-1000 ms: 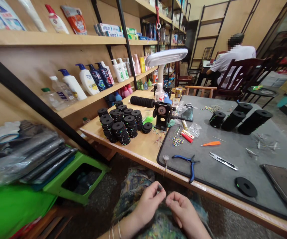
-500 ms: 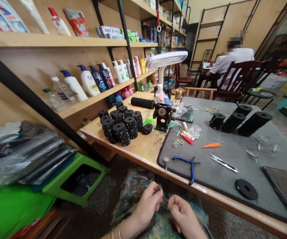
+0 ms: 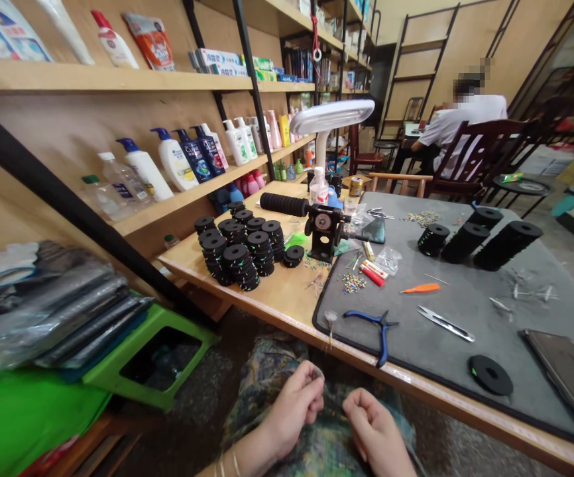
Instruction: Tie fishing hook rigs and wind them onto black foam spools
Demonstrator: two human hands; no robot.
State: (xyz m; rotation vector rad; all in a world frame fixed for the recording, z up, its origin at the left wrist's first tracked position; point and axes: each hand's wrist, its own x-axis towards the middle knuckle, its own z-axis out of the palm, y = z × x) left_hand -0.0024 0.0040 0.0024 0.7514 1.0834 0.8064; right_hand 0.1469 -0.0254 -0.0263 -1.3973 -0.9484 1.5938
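Both hands are above my lap, in front of the table edge. My left hand is closed in a pinch, thumb against the curled fingers; what it grips is too fine to make out. To its right, a small gap away, my right hand is also pinched shut, and anything in it is hidden or too thin to name. Nearest on the mat are blue-handled pliers, silver thread snips, an orange-handled tool and a single black foam spool.
Stacked black spools stand on the wooden table beside a black winding device. A white lamp rises behind it. More spools lie on the grey mat, with small colored beads. A person sits farther back.
My right hand has moved slightly right, widening the gap between the hands. My left hand stays nearly in place, still pinched. The table things are unchanged apart from a slight view shift.
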